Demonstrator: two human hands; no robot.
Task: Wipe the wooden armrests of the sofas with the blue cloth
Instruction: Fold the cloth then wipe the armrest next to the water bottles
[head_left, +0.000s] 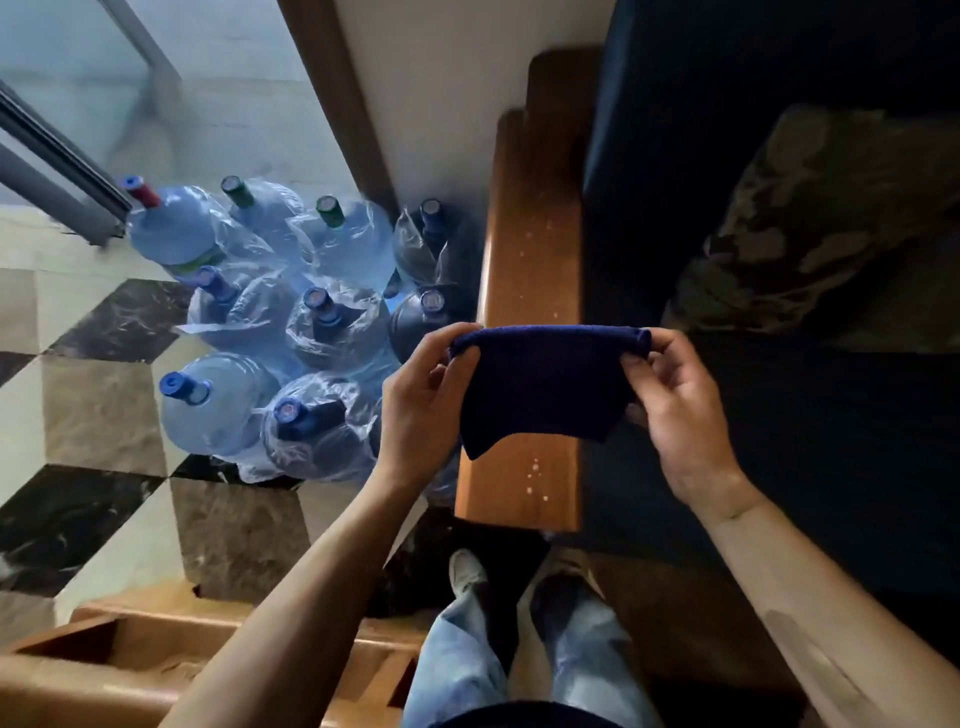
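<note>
A dark blue cloth (540, 387) hangs folded in the air above a long wooden armrest (532, 234) of a dark sofa (779, 415). My left hand (421, 400) pinches the cloth's upper left corner and my right hand (675, 395) pinches its upper right corner. The cloth hides the middle stretch of the armrest. Small pale droplets or specks dot the wood below the cloth near the armrest's near end and farther up.
Several large blue water bottles (291, 322) in plastic wrap crowd the tiled floor left of the armrest. A patterned cushion (831, 223) lies on the sofa seat at right. Another wooden furniture piece (156, 649) stands at lower left. My legs in jeans (519, 660) are below.
</note>
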